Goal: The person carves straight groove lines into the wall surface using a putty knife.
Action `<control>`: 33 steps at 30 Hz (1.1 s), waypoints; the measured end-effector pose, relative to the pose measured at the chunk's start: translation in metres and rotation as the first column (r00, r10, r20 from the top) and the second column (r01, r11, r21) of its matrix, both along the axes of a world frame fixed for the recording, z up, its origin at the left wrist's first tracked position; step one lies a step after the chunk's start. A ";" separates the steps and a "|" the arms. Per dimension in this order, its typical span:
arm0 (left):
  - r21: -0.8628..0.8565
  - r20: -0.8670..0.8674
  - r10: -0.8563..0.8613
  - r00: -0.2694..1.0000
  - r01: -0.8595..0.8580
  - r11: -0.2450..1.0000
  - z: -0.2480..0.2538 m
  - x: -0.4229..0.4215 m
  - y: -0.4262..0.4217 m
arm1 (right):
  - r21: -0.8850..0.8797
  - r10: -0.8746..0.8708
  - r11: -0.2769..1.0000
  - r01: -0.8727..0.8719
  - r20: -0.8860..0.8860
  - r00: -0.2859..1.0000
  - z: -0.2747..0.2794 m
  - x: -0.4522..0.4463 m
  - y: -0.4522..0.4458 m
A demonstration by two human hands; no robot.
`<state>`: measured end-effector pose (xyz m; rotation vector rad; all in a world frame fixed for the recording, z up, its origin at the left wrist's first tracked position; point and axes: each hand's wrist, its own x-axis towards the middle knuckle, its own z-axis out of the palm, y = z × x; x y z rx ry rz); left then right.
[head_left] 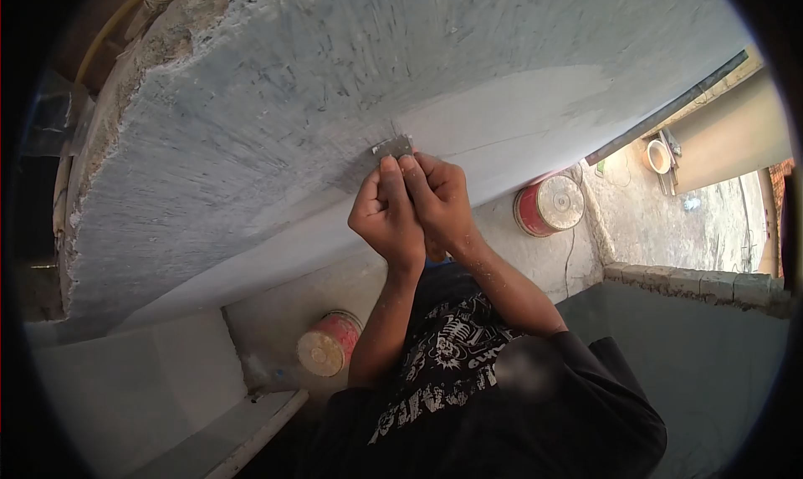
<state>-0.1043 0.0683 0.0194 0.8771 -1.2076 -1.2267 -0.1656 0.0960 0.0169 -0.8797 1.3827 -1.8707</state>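
Note:
My left hand (386, 214) and my right hand (441, 196) are close together in front of the grey plastered wall (276, 128). Both pinch a small flat grey piece (393, 147) between thumbs and fingers. Its upper edge, flecked with white, meets the wall or lies very near it; exact contact I cannot tell. Whether the piece is a scraper blade or something else is unclear. Around the hands, the wall carries dark streaks, and a smoother, paler patch (493, 115) spreads to the right. White dust specks my right wrist.
One red bucket with a pale lid (559, 204) stands on the floor at right, another bucket (322, 351) at lower left. A low block wall (698, 282) edges the right side. Farther off sits a small round tub (657, 156). The wall's left edge is rough and broken.

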 end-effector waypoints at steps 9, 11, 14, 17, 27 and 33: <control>-0.003 0.043 -0.020 0.999 0.020 1.000 0.008 0.003 -0.002 | -0.016 -0.002 1.000 0.003 0.064 0.998 0.005 0.001 -0.004; -0.026 0.062 0.012 0.998 -0.011 1.000 -0.009 0.004 0.002 | -0.017 -0.004 1.000 0.005 0.063 0.998 -0.001 0.005 -0.001; -0.090 -0.017 0.024 1.000 -0.025 0.996 0.012 -0.008 -0.007 | -0.084 -0.032 0.996 0.028 -0.051 0.998 0.007 -0.004 -0.009; -0.062 -0.008 -0.002 1.000 0.002 0.998 0.032 0.006 -0.002 | -0.049 -0.007 0.999 0.007 0.006 1.000 0.028 0.004 -0.002; 0.043 0.095 -0.051 0.994 0.047 0.998 0.006 0.008 -0.002 | -0.031 -0.057 0.998 0.056 -0.013 0.998 0.003 0.005 -0.001; -0.004 0.007 -0.029 1.000 0.029 1.000 0.014 0.003 -0.002 | -0.002 -0.047 0.999 0.047 -0.014 0.999 0.014 0.004 -0.002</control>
